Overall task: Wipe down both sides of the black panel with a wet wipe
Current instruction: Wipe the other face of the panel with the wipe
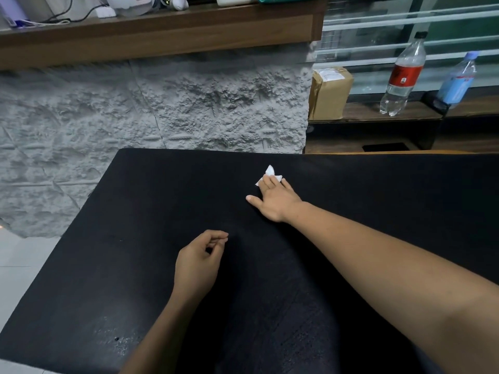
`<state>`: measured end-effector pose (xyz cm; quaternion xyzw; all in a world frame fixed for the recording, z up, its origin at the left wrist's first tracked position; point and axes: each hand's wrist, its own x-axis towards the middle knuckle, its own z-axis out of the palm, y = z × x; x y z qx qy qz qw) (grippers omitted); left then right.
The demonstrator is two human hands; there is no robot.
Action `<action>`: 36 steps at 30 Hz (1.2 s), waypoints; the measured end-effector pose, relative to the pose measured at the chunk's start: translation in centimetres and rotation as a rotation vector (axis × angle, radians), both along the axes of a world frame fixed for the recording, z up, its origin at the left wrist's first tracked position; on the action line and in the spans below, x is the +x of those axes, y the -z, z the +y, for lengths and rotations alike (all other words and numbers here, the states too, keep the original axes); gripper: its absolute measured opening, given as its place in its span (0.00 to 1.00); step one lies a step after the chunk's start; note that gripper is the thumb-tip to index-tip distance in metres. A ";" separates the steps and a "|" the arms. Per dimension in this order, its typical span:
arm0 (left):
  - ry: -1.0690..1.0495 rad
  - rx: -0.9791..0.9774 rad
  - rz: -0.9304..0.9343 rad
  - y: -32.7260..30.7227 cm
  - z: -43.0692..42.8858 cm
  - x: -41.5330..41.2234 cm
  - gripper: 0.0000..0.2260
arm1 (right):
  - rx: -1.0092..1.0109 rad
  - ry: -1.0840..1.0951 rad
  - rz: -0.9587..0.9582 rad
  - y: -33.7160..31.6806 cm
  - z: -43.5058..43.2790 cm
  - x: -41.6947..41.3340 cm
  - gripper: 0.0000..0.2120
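Head view, looking down over two bare forearms stretched across a large black panel (pixel 162 201) that fills the lower part of the frame. Right hand (pixel 275 201) is reached far forward, palm down, fingers flat and pressing a small crumpled white wet wipe (pixel 270 172) against the panel surface; the wipe peeks out just beyond the fingertips, with the thumb splayed to the left. Left hand (pixel 198 263) hovers or rests nearer the body, below and left of the right hand, loosely curled with thumb and forefinger nearly touching and nothing visible in it. Near the left forearm, toward the panel's near left corner, a patch of pale specks and dust (pixel 118 338) shows on the black surface.

The step in hand appears to be wiping the upper face. To do it well, the right hand would likely keep the wipe spread under flat fingers instead of bunched, and draw long overlapping strokes from the far edge back toward the body. The dusty patch by the left forearm probably needs a pass. The idle left hand could steady the panel edge so it does not slide. The underside seems not yet reached; whether the panel lies on a tabletop cannot be told.
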<state>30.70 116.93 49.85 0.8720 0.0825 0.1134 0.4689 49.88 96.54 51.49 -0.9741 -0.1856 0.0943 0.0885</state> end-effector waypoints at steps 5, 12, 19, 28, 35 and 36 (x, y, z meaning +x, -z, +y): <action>-0.001 -0.002 -0.001 0.1 0.0 0.1 0.09 | 0.052 -0.182 0.010 0.3 0.1 0.3 0.39; 0.002 -0.012 0.007 0.0 0.0 0.1 0.09 | 0.079 -0.212 -0.008 -0.3 -3.5 2.8 0.30; 0.004 -0.003 0.007 0.1 0.1 0.3 0.09 | 0.131 -0.063 0.013 -0.2 -6.2 5.4 0.27; -0.008 0.018 0.005 0.2 0.0 0.3 0.09 | -0.016 0.107 -0.068 -0.3 -4.3 6.4 0.32; -0.014 0.047 -0.008 0.2 -0.1 0.5 0.09 | -0.027 0.051 -0.078 0.3 0.4 4.7 0.40; -0.015 0.045 -0.009 0.2 -0.1 0.5 0.09 | -0.017 0.021 -0.077 0.3 0.8 4.6 0.40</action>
